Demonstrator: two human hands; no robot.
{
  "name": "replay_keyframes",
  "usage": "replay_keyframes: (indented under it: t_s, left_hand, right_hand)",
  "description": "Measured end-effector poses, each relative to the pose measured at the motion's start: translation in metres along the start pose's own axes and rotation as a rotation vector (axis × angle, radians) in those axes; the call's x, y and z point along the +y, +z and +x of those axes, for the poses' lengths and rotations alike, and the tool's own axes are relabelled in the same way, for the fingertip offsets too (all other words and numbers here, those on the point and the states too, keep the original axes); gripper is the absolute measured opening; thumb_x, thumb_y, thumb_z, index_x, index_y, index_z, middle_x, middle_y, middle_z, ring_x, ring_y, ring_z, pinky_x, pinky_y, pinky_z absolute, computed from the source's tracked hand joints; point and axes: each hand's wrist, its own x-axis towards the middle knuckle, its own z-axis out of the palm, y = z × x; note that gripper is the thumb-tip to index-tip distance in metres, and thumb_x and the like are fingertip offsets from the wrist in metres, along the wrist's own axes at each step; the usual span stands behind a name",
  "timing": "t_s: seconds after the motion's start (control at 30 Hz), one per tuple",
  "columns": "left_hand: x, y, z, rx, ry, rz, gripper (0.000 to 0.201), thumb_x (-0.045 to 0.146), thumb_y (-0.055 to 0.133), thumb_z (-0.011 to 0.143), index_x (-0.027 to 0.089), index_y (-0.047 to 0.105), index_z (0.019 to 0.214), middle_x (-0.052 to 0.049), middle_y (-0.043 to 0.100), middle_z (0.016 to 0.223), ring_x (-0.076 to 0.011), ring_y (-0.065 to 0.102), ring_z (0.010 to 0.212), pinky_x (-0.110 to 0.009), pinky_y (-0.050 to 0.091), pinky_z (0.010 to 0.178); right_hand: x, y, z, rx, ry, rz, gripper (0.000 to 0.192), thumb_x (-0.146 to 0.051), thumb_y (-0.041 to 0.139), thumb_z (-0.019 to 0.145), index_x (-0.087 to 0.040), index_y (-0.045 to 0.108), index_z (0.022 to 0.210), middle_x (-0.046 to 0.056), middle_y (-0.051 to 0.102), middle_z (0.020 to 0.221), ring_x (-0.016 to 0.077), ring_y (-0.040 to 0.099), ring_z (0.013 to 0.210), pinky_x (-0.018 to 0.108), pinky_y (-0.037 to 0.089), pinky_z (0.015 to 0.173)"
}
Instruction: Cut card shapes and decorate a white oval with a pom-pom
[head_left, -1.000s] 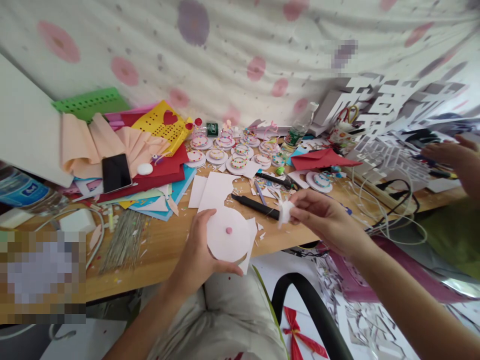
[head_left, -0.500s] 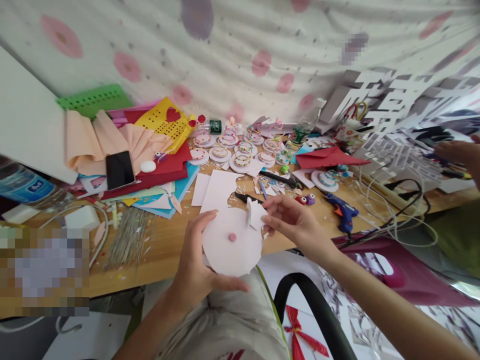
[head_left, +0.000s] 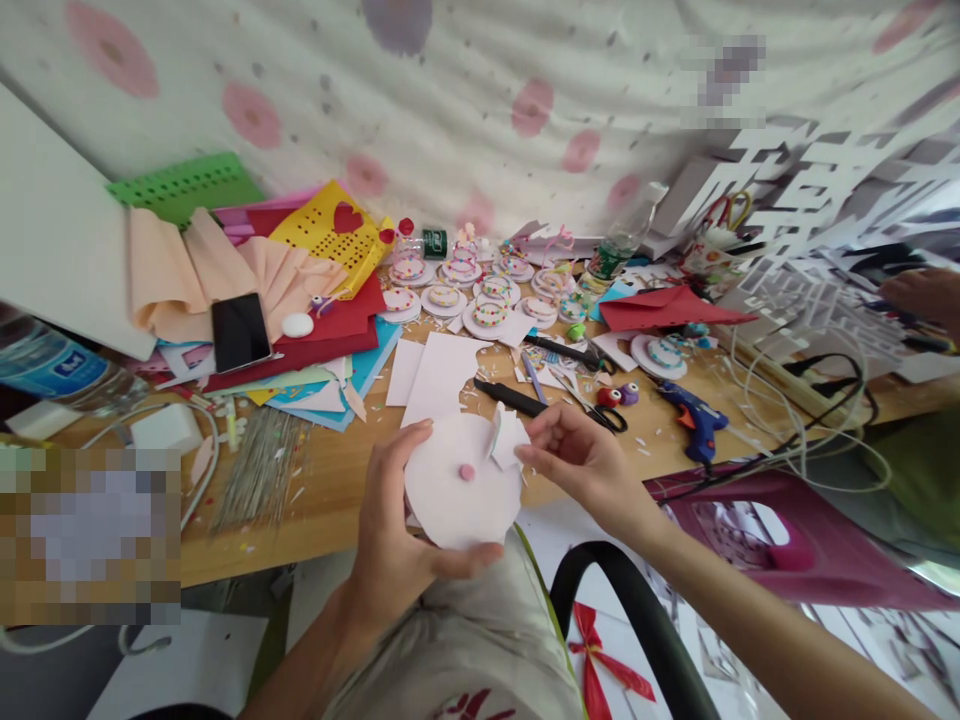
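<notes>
My left hand (head_left: pixel 401 515) grips a white paper disc (head_left: pixel 450 505) by its left and lower edge, above my lap at the table's front. A small pink dot sits in the middle of the disc. Between the thumb and fingers of my right hand (head_left: pixel 574 455) is a small folded white paper piece (head_left: pixel 510 438), held at the disc's upper right edge. Whether that piece is joined to the disc I cannot tell. Just beyond lie a black-handled tool (head_left: pixel 514 397), a pair of scissors (head_left: pixel 611 412) and a cut white paper sheet (head_left: pixel 442 370).
Several small beaded cake-like crafts (head_left: pixel 491 315) stand at the back. A blue glue gun (head_left: pixel 694 420) and cables lie right; a phone (head_left: pixel 241 332) rests on coloured paper at left, near thin wires (head_left: pixel 259 475). Another person's hand (head_left: pixel 922 300) shows at far right.
The folded paper piece and my right hand have shifted slightly left and down against the disc. The view has turned a little, and the other person's hand at far right has moved.
</notes>
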Motion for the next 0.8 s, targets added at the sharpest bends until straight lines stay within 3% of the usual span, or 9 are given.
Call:
replay_keyframes:
  t_s: [0.43,0.8]
  left_hand:
    - [0.001,-0.002,0.005,-0.002,0.082,0.089,0.092,0.044,0.088,0.057,0.021,0.042,0.134,-0.013,0.049,0.131,-0.0296,0.049,0.120,-0.042,0.044,0.101]
    - [0.004,0.001,0.010,0.052,0.106,0.168,0.092,0.046,0.089,0.056,0.018,0.043,0.131,-0.015,0.049,0.128,-0.0300,0.050,0.120,-0.042,0.045,0.100]
  right_hand:
    - [0.013,0.003,-0.006,0.004,0.093,0.016,0.039,-0.045,0.082,0.067,-0.021,0.051,0.074,-0.004,0.054,0.064,0.0097,0.046,0.057,0.023,0.037,0.052]
    - [0.018,0.020,-0.014,0.084,0.123,0.089,0.040,-0.045,0.084,0.064,-0.020,0.053,0.072,-0.004,0.055,0.063,0.0091,0.047,0.056,0.023,0.038,0.051]
